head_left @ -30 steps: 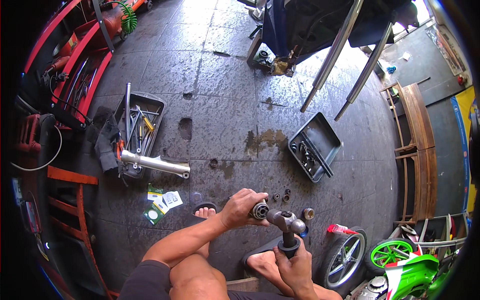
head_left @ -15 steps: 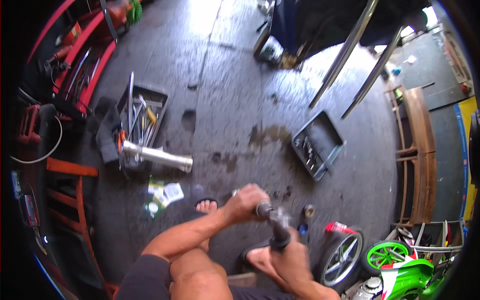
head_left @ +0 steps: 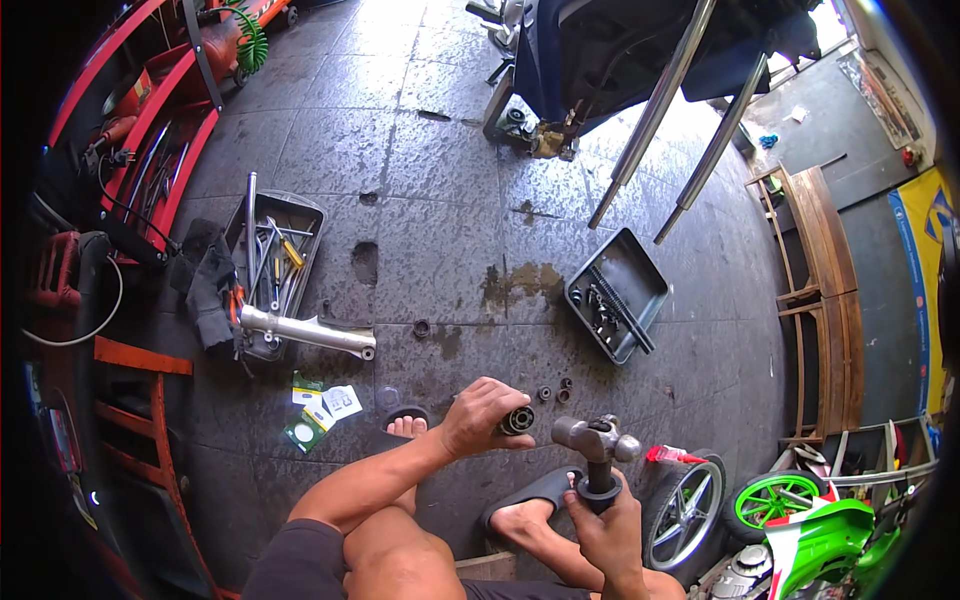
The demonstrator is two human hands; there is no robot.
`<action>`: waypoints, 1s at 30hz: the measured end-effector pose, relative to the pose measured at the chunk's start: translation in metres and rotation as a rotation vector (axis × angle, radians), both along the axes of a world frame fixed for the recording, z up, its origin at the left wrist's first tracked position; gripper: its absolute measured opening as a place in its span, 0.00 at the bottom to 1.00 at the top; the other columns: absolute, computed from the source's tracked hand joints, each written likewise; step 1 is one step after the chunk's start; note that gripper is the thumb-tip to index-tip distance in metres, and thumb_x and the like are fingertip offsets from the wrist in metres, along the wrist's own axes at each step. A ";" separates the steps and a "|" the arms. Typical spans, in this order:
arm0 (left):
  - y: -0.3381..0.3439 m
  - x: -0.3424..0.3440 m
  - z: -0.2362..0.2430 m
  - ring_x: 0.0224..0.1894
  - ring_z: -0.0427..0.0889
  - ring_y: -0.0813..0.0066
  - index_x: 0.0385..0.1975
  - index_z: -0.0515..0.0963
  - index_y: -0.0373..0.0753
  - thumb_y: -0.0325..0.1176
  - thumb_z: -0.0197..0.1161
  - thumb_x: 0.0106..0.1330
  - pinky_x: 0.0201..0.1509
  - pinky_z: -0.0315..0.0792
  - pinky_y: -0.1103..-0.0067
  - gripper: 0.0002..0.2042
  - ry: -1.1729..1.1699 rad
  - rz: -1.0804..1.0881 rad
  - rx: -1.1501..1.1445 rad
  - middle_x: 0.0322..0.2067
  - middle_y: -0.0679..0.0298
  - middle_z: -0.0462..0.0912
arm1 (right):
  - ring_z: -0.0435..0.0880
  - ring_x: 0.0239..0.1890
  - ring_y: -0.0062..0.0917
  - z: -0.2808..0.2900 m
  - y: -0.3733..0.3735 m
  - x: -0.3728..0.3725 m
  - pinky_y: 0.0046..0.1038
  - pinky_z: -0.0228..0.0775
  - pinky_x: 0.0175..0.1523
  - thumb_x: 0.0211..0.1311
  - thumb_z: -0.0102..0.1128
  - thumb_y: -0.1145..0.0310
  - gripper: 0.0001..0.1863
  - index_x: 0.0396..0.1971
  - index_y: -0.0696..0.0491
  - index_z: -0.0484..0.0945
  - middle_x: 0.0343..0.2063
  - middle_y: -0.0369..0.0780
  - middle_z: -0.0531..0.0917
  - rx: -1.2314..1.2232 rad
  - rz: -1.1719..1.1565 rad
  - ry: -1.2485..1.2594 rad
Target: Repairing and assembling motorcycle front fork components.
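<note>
My left hand (head_left: pixel 478 418) is closed around a dark cylindrical metal part (head_left: pixel 517 421), whose round end faces me with a ring inside. To its right, my right hand (head_left: pixel 608 530) grips a ball-peen hammer (head_left: pixel 598 440) by its dark handle, head up. The hammer head is apart from the cylindrical part. Small dark rings (head_left: pixel 564 390) lie on the floor just beyond my hands. A silver fork leg tube (head_left: pixel 310 330) rests across the near end of a tool tray (head_left: pixel 315 222) at the left.
A black parts tray (head_left: pixel 655 285) with a spring and small parts stands ahead right, below two chrome fork tubes (head_left: pixel 655 100). Paper packets (head_left: pixel 318 412) lie by my foot. At right are a wheel (head_left: pixel 686 515), a green motorcycle (head_left: pixel 815 545) and a wooden rack (head_left: pixel 828 300); left, an orange frame (head_left: pixel 160 420).
The hammer has moved right, away from the part in my left hand, where it was blurred close against it. The left hand stays nearly in place, slightly lower. The view has shifted slightly.
</note>
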State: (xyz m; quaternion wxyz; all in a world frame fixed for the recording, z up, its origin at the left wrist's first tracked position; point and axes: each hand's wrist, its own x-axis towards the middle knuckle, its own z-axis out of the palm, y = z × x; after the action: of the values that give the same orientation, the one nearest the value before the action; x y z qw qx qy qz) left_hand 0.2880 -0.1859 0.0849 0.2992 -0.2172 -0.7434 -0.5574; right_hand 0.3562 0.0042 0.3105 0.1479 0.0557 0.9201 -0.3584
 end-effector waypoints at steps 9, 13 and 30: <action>-0.001 0.004 0.005 0.42 0.87 0.54 0.55 0.73 0.37 0.48 0.66 0.70 0.54 0.77 0.61 0.23 0.008 0.045 -0.015 0.39 0.55 0.85 | 0.82 0.32 0.15 -0.014 0.013 0.002 0.25 0.76 0.38 0.64 0.74 0.75 0.16 0.49 0.59 0.81 0.30 0.35 0.88 -0.001 -0.028 -0.004; 0.009 0.008 0.004 0.40 0.86 0.54 0.55 0.72 0.36 0.47 0.59 0.73 0.56 0.73 0.57 0.21 0.022 0.145 0.011 0.38 0.56 0.85 | 0.92 0.36 0.37 -0.022 0.010 0.004 0.35 0.80 0.40 0.63 0.75 0.67 0.24 0.54 0.60 0.76 0.29 0.47 0.88 0.059 0.064 0.036; 0.021 0.007 0.016 0.32 0.85 0.58 0.40 0.79 0.38 0.43 0.49 0.68 0.60 0.65 0.56 0.16 -0.228 0.140 0.058 0.29 0.59 0.83 | 0.90 0.37 0.51 -0.044 -0.004 -0.003 0.45 0.81 0.42 0.63 0.75 0.63 0.31 0.60 0.60 0.71 0.32 0.55 0.88 0.182 0.150 0.060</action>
State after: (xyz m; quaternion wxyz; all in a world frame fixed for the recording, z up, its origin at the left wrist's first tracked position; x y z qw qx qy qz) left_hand 0.2949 -0.1649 0.1012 0.2572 -0.0915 -0.7694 -0.5775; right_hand 0.3528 -0.0002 0.2663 0.1411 -0.0110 0.9544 -0.2629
